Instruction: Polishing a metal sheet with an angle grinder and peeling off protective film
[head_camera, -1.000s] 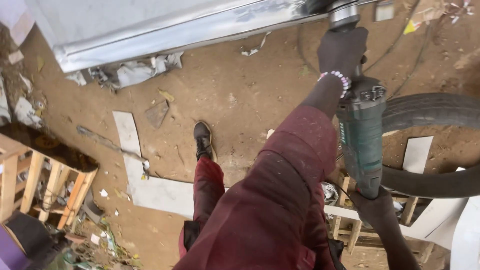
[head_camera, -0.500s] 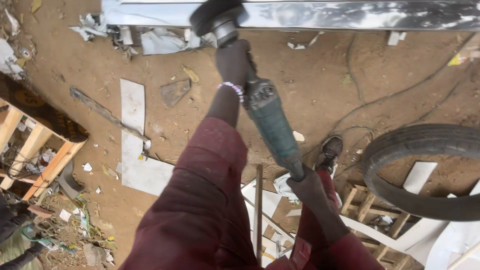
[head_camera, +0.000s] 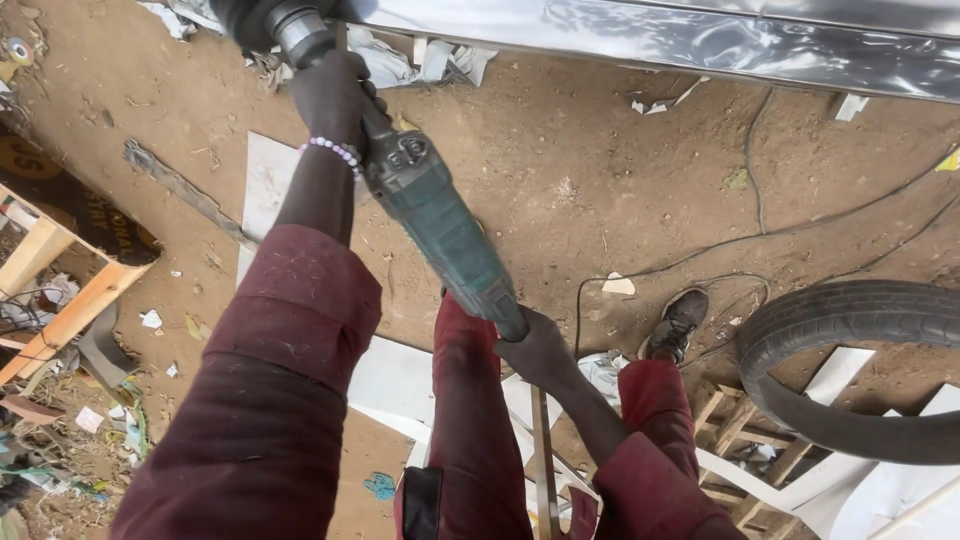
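Both hands are gripping the green grinder (head_camera: 440, 225): left hand (head_camera: 335, 95) clenched near the head, right hand (head_camera: 535, 350) clenched on the tail end. Tool head is pressing at the shiny metal sheet (head_camera: 700, 35) edge, top left. Cut or finish line isn't visible, so progress can't be judged.

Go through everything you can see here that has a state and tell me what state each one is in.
Left hand: closed around the grinder's front end.
Right hand: closed around its rear end.
Angle grinder: held in the air, head at the metal sheet.
Metal sheet: shiny, raised above the dirt.
Tyre: lying flat on the ground.
Cable: slack, trailing over the dirt.
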